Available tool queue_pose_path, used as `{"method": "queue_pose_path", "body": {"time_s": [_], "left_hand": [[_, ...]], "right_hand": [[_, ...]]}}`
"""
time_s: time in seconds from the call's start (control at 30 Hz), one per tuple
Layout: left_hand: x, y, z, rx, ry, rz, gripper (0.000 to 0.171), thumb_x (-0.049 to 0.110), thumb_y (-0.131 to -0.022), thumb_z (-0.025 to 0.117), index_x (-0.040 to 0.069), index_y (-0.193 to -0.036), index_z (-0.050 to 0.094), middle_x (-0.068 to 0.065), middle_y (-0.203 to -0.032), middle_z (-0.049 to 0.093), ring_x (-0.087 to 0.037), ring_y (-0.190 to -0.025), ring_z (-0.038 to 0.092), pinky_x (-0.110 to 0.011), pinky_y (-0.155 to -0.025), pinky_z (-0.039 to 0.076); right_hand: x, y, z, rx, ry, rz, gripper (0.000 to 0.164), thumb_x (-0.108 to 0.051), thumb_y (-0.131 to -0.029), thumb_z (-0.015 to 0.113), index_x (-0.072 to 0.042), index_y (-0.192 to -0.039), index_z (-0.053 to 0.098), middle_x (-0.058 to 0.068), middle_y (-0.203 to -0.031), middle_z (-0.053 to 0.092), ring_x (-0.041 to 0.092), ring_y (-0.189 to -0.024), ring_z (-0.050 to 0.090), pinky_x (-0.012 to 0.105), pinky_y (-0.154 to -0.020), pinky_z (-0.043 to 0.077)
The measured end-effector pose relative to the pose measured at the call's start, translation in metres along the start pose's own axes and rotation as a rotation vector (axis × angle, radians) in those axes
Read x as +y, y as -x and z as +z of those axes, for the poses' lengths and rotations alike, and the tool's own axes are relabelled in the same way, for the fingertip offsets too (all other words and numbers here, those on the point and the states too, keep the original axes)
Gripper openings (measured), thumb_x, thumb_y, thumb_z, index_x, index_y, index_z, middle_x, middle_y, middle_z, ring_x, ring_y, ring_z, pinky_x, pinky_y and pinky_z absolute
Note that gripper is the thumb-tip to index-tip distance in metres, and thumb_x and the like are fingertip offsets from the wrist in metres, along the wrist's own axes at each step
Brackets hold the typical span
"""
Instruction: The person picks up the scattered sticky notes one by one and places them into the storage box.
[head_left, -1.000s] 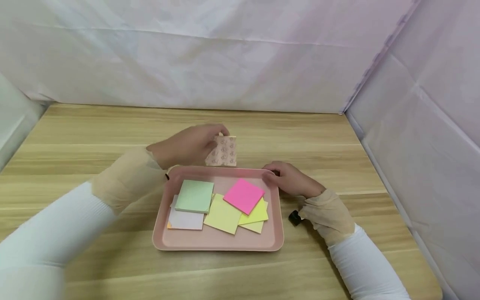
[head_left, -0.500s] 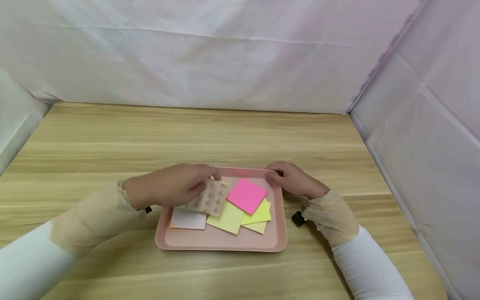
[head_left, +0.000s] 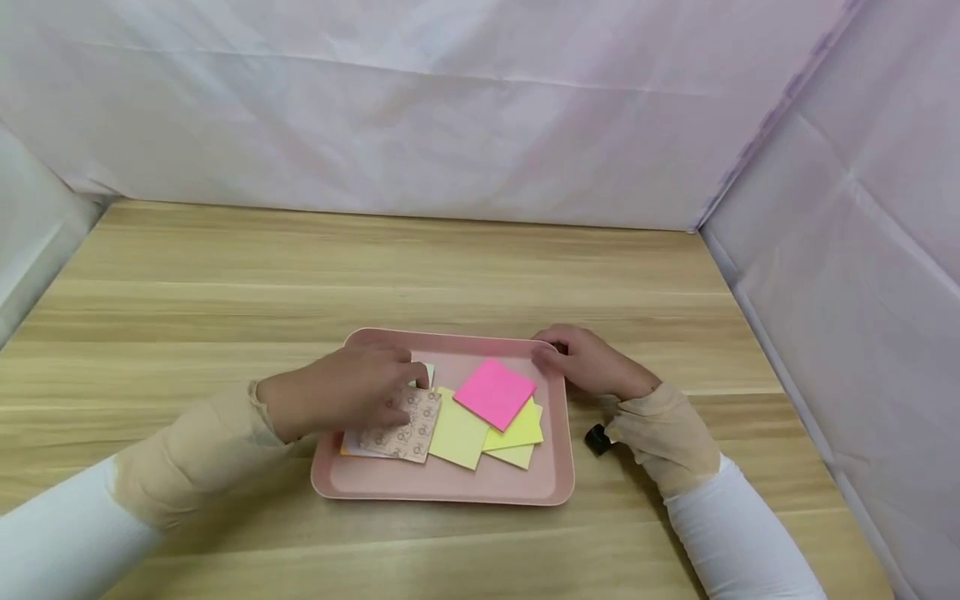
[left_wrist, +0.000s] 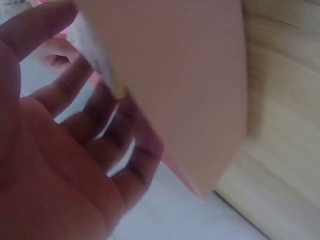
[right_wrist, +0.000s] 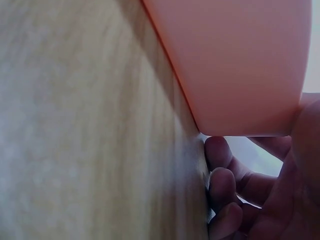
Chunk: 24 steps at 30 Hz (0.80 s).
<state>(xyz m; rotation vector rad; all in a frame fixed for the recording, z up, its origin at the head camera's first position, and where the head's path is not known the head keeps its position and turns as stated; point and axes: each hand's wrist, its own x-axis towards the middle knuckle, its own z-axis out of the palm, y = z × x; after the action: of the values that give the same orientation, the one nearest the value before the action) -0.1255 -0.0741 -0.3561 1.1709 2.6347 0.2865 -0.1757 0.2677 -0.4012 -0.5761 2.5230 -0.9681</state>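
Note:
Inside the pink tray (head_left: 450,490), at its left side, my left hand (head_left: 337,393) pinches a patterned sticky note pad (head_left: 422,429) between thumb and fingers. That pad covers most of a white pad (head_left: 351,443) and a light green pad (head_left: 429,373). In the left wrist view the tray's wall (left_wrist: 185,90) hides most of what the fingers hold. My right hand (head_left: 592,363) grips the tray's far right corner, its thumb over the rim. From the right wrist, curled fingers (right_wrist: 222,185) show below the tray's corner, beside the wooden surface.
Pale yellow notes (head_left: 459,435), a bright yellow pad (head_left: 519,429) and a pink pad (head_left: 495,393) overlap in the tray's middle and right. The tray stands on a wooden table (head_left: 450,550). White cloth (head_left: 420,108) hangs behind and to the right.
My left hand has brought the patterned pad from beyond the tray's far edge down into its left part, over the green and white pads. The right hand keeps its hold on the corner.

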Motion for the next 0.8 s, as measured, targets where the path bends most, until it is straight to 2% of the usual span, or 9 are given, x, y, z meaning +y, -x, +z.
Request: {"method": "queue_pose_path", "body": {"time_s": [0.07, 0.13, 0.33, 0.43, 0.67, 0.8], "left_hand": [[0.003, 0.002, 0.000, 0.031, -0.058, -0.001, 0.033, 0.028, -0.079, 0.083, 0.024, -0.107, 0.067, 0.008, -0.088, 0.057, -0.014, -0.088, 0.056, -0.045, -0.101, 0.041], [0.005, 0.004, 0.000, 0.057, -0.091, 0.003, 0.036, 0.029, -0.076, 0.085, 0.024, -0.107, 0.067, 0.007, -0.088, 0.056, -0.018, -0.091, 0.058, -0.049, -0.105, 0.038], [0.008, 0.005, 0.003, 0.086, -0.118, 0.009, 0.040, 0.029, -0.074, 0.085, 0.023, -0.109, 0.067, 0.006, -0.089, 0.055, -0.019, -0.091, 0.056, -0.051, -0.106, 0.035], [0.010, 0.006, 0.004, 0.068, -0.131, 0.017, 0.044, 0.030, -0.073, 0.086, 0.022, -0.111, 0.066, 0.004, -0.091, 0.057, -0.020, -0.092, 0.058, -0.053, -0.103, 0.035], [0.014, 0.008, 0.005, -0.015, -0.072, 0.013, 0.051, 0.029, -0.073, 0.088, 0.020, -0.116, 0.061, 0.004, -0.094, 0.059, -0.020, -0.091, 0.059, -0.043, -0.082, 0.048], [0.015, 0.008, 0.004, -0.038, -0.055, -0.003, 0.052, 0.030, -0.074, 0.088, 0.020, -0.116, 0.060, 0.004, -0.094, 0.060, -0.020, -0.091, 0.060, -0.043, -0.081, 0.048]], "right_hand": [[0.001, -0.001, 0.000, 0.003, 0.005, 0.000, 0.021, -0.025, -0.104, 0.054, -0.021, -0.111, 0.073, 0.002, -0.100, 0.066, 0.017, -0.091, 0.057, 0.034, -0.082, 0.048], [0.001, -0.002, 0.000, 0.003, 0.009, 0.000, 0.021, -0.025, -0.104, 0.054, -0.020, -0.112, 0.073, 0.002, -0.100, 0.066, 0.017, -0.091, 0.057, 0.034, -0.082, 0.048], [0.000, -0.003, -0.002, 0.010, 0.004, -0.007, 0.021, -0.024, -0.104, 0.055, -0.018, -0.112, 0.073, 0.003, -0.100, 0.067, 0.017, -0.091, 0.057, 0.033, -0.082, 0.048], [-0.001, -0.003, -0.001, 0.009, 0.008, -0.011, 0.021, -0.024, -0.104, 0.055, -0.018, -0.113, 0.073, 0.003, -0.100, 0.067, 0.016, -0.091, 0.057, 0.033, -0.082, 0.048], [-0.002, -0.004, -0.001, 0.007, -0.001, 0.002, 0.021, -0.025, -0.104, 0.055, -0.020, -0.112, 0.073, 0.002, -0.100, 0.066, 0.018, -0.091, 0.056, 0.034, -0.083, 0.048], [-0.002, -0.004, -0.001, 0.002, -0.008, -0.001, 0.021, -0.025, -0.104, 0.055, -0.019, -0.112, 0.073, 0.003, -0.100, 0.065, 0.018, -0.091, 0.056, 0.034, -0.082, 0.048]]}}
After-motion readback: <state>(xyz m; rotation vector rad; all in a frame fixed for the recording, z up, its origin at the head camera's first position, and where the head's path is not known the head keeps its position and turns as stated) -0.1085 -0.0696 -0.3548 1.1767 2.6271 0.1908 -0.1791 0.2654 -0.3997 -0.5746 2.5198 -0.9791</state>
